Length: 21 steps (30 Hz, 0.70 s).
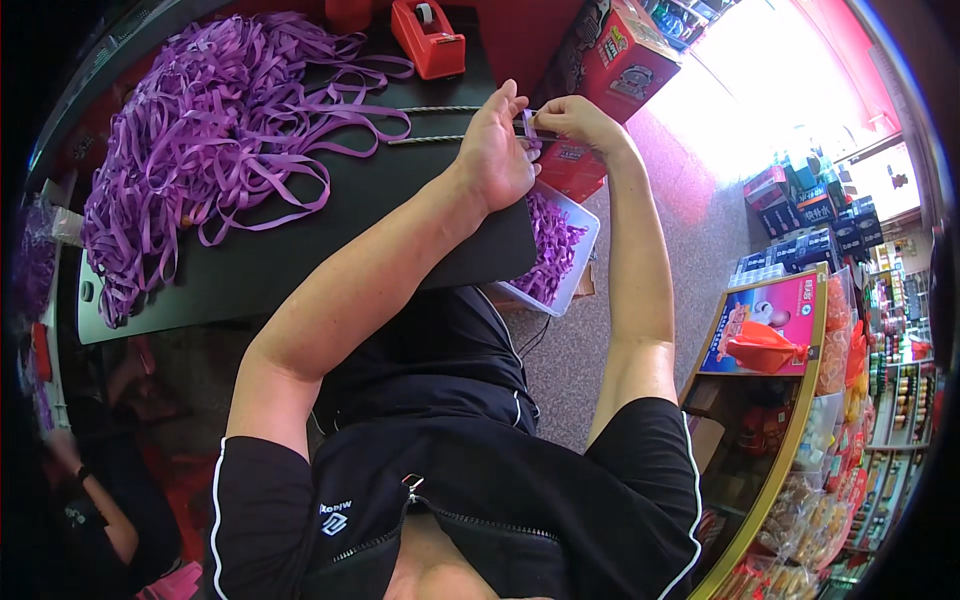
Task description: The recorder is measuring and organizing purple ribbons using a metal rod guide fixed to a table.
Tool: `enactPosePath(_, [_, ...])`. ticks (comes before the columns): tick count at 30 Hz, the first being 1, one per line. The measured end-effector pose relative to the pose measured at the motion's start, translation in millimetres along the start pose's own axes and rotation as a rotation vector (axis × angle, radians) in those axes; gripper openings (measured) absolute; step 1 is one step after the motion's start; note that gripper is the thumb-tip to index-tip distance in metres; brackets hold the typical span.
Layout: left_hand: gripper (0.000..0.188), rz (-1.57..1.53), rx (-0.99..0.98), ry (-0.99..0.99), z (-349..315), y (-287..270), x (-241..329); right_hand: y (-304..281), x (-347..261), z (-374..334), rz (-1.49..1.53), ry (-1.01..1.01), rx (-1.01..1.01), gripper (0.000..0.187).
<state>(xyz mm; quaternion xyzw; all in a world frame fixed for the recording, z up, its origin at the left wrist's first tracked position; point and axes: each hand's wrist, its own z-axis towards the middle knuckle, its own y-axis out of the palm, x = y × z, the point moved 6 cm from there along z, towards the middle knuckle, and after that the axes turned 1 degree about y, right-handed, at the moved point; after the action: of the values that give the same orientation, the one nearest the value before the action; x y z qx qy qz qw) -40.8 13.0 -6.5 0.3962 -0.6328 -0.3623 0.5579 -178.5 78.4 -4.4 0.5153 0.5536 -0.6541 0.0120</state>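
My right hand (580, 122) pinches a short stretch of purple ribbon (528, 128) just past the right edge of the black table (420, 240). Beside it, my left hand (497, 155) is held with some fingers stretched out, palm turned toward the ribbon; part of its fingers is hidden. Two thin twisted metal rods (425, 139) run along the tabletop and pass behind my left hand toward the ribbon. A large tangled heap of purple ribbon (215, 110) covers the table's left and far side, with loose loops reaching near the rods.
Below the table's right edge stands a white bin (580, 272) with purple ribbon pieces inside. A red tape dispenser (430, 45) sits at the table's far side. Red cartons (635, 65) are beyond my hands. A display case (765, 420) stands right; another person's arm (105, 505) shows lower left.
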Motion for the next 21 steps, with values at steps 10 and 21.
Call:
enactPosePath(10, [0.064, -0.006, 0.046, 0.002, 0, -2, -2, 2, -9, -6, -0.258, 0.094, 0.108, 0.036])
enactPosePath(21, [0.054, -0.023, 0.03, 0.011, 4, -5, 0, 7, -20, -10, -0.37, 0.206, 0.148, 0.042])
